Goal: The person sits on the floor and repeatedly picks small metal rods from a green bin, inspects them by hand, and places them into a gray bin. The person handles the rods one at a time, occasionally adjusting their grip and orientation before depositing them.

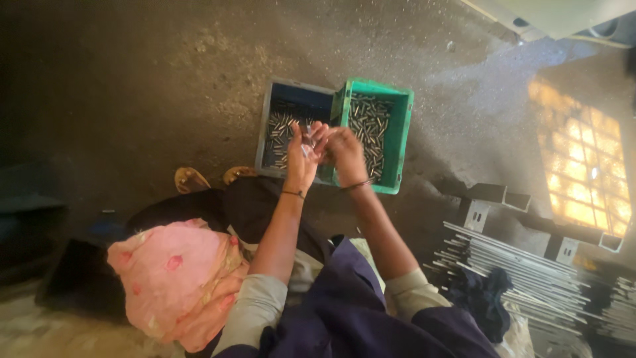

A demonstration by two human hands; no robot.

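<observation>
Head cam looking straight down. I see both hands raised together over two plastic crates on the floor. Left hand is palm up, fingers part curled, pinching a small metal pin at the fingertips; a thin dark bangle sits on that wrist. Right hand is back-up to the camera, fingers bent inward and meeting the left fingertips at the pin; I cannot tell whether it grips the pin itself or just touches it. It also wears a bangle at the wrist. Directly under the hands: grey-blue crate on the left, holding a loose layer of short shiny metal pins. Touching it on the right, a green crate, tilted a little, one wall resting on the grey one's edge, filled with the same kind of pins. So the held pin hangs above the seam between the two crates, closer to the grey one. Floor is rough dark concrete, with a bright window reflection at right. Lower right: a stack of long metal rods and some bracket sections, with a dark cloth lying on the rods. Lower left: pink patterned cloth over the knee, and two sandals just beside the grey crate.
</observation>
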